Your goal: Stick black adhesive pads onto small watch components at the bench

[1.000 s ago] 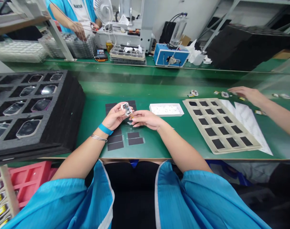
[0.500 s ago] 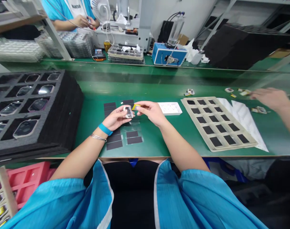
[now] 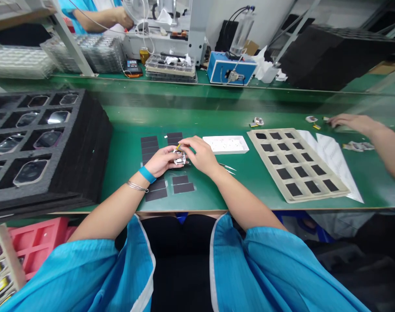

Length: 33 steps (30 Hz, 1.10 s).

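Note:
My left hand (image 3: 160, 162) is closed around the edge of a small white watch case (image 3: 180, 158), whose inside shows bare electronics. A small yellow-edged battery (image 3: 177, 147) stands tilted up at the case's far side. My right hand (image 3: 202, 155) pinches at this battery from above, its fingertips partly covering it. Dark rectangular adhesive strips (image 3: 149, 143) lie on the green bench behind and below my hands, with more strips (image 3: 183, 187) nearer to me. A pair of tweezers (image 3: 229, 168) rests just right of my right wrist.
A white shallow box (image 3: 243, 147) with small bits stands behind my right hand. Right of it lies a beige tray (image 3: 283, 162) of dark pads over white sheets (image 3: 338, 162). Stacked black foam trays (image 3: 86, 160) rise at left. A co-worker's hand (image 3: 356, 123) is among parts at far right.
My right hand has moved in over the case, and the battery is now tilted up against it instead of held out beside it. The tweezers have come into sight.

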Available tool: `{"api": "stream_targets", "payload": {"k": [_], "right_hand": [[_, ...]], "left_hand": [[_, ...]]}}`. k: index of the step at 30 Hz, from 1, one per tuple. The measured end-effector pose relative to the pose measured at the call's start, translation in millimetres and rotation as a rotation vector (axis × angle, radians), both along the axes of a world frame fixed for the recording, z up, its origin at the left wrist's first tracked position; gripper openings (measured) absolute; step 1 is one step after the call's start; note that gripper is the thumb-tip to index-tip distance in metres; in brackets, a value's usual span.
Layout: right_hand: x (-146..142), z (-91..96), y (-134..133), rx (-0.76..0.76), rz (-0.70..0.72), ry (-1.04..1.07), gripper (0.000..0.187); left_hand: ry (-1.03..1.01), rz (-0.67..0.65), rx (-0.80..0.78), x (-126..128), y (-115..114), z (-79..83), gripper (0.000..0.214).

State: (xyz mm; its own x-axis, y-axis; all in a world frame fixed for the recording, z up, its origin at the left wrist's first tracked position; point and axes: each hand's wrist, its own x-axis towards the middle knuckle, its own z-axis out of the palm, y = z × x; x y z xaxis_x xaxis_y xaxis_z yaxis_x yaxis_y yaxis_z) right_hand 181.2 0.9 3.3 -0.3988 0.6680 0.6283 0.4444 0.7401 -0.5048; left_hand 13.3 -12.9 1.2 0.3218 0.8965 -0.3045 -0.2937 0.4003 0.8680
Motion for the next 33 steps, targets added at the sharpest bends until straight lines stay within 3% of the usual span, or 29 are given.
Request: {"api": "stream_targets", "payload": {"k": [4,8,10,13,15,20,25,33], "right_hand": [[-7,-6.0,5,-0.151,-0.012,0.126,0.014],[-1,3.8,6,-0.387,-0.114,0.289,0.019],[7,9.4,-2,-0.462,-0.139,0.163,0.010],[15,8.0,-25,-0.546,-0.064,-0.198,0.005],[16,0.7,-43,-0.520,-0.083,-0.324,0.006],[8,-13.8,-69,-0.433,-0.202,-0.348,0.007],[7,-10.6,-61,-0.477,-0.190,-0.321,0.001],[6,-17.0,-52,-0.445,-0.143,-0.457,0.014]], "left_hand": [[0.054,-0.003,-0.015,2,1,-1.1,0.017],[0.075,-0.019,-0.055,-3,1,2.0,0.013],[0.074,-0.042,-0.092,-7,1,5.6,0.012],[0.066,-0.136,-0.158,-12,0,11.6,0.011],[0.065,-0.201,-0.178,-14,0,14.0,0.012],[0.093,-0.289,-0.177,-15,-3,11.9,0.015],[0.146,-0.268,-0.167,-13,-2,12.4,0.013],[0.223,-0.219,-0.185,-11,-5,18.4,0.014]]}}
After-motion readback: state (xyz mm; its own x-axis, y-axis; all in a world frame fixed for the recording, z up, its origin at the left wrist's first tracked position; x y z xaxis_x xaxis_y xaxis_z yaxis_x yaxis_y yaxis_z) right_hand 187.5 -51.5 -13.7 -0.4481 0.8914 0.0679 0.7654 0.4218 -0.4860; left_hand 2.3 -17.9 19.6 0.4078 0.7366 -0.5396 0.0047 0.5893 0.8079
